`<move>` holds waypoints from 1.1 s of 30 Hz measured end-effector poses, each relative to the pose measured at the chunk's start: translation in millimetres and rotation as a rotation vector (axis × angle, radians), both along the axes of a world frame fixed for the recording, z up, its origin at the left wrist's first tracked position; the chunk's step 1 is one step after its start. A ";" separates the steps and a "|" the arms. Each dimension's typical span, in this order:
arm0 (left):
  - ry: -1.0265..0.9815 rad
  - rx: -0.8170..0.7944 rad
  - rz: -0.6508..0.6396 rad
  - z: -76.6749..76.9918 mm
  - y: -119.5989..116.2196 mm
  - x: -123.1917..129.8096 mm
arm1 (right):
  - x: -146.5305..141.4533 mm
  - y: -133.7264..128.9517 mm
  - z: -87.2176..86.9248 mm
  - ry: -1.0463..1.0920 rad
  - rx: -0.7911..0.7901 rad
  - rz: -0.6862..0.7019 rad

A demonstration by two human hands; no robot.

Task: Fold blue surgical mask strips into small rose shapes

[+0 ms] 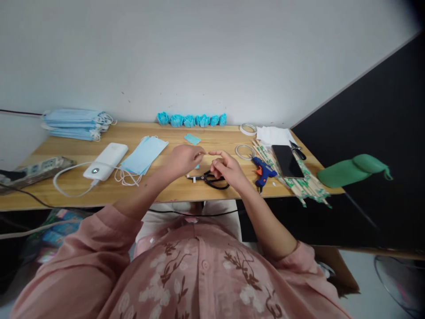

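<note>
Black-handled scissors [206,177] lie on the wood-grained counter's [179,191] near side, long axis left to right, blades pointing left. The left hand [184,159] is bunched, the right hand [229,168] loosely curled, index extended; whether either grips anything cannot be told. Ruffled blue rosettes [189,121] line the far edge.

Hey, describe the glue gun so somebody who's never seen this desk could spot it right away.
On the wooden desk, go from the person's right hand toward the dark phone. Between them lies the glue gun, its nozzle pointing to the desk's near edge. Its deep blue body and orange trigger set it apart from the dark phone and the black-handled scissors.
</note>
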State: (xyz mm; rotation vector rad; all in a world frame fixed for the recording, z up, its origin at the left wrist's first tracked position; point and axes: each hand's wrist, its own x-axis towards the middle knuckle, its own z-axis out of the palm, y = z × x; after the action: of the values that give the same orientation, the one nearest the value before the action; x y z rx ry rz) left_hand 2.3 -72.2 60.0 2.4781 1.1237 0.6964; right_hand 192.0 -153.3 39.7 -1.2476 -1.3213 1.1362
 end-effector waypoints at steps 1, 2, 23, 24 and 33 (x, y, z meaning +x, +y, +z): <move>0.004 0.023 0.073 1.6 7.0 -5.4 | 3.7 6.5 -1.0 -0.032 0.011 -0.012; -0.015 0.050 0.160 5.8 14.6 -11.4 | 7.8 14.8 -1.6 -0.065 0.021 -0.028; -0.069 -0.394 0.114 -46.6 82.6 -1.7 | -18.2 182.2 -29.0 -0.984 -0.056 -0.147; -0.083 -0.461 0.106 -46.6 84.6 -0.8 | -15.8 180.8 -27.7 -0.950 -0.032 -0.142; -0.813 -1.011 -0.050 -54.3 83.5 4.3 | 0.4 142.7 -16.4 -0.154 0.129 -0.131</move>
State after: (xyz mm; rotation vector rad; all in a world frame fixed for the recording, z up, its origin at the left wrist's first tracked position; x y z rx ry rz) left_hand 6.6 11.3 5.7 1.1865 0.7730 0.7461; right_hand 192.4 -10.6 23.3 -1.3260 -1.3819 0.8641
